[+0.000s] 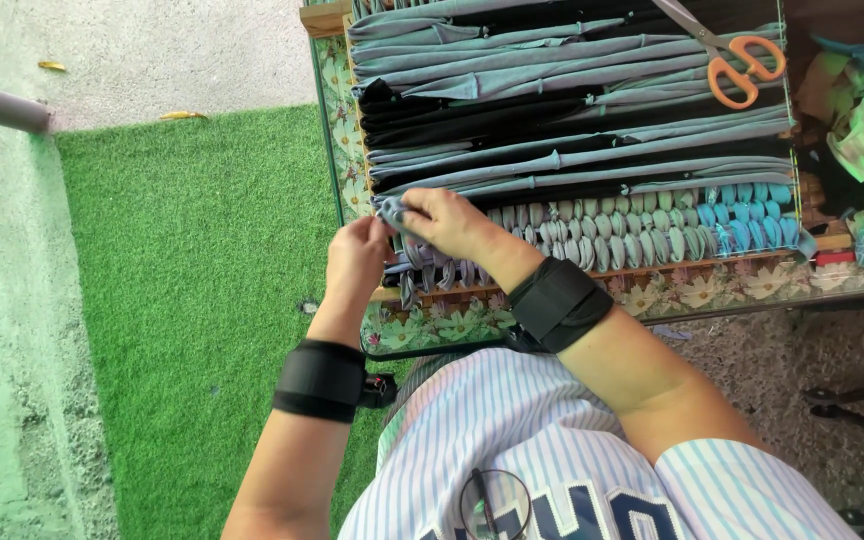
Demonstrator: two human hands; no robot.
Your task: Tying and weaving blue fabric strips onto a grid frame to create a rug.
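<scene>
A grey-blue fabric strip [390,212] at the wooden weaving frame's [324,17] left edge is pinched by the left hand [357,255] and right hand [449,222], both closed on it.

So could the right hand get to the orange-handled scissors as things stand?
Probably yes: the scissors lie uncovered on the far fabric strips, nothing between. But the right hand and left hand are both pinching a grey strip.

A grey-blue stretchy fabric strip [390,213] is lying bunched and pinched at the left edge of the wooden weaving frame [324,17], its length running rightward across the woven grey and blue loops.
</scene>
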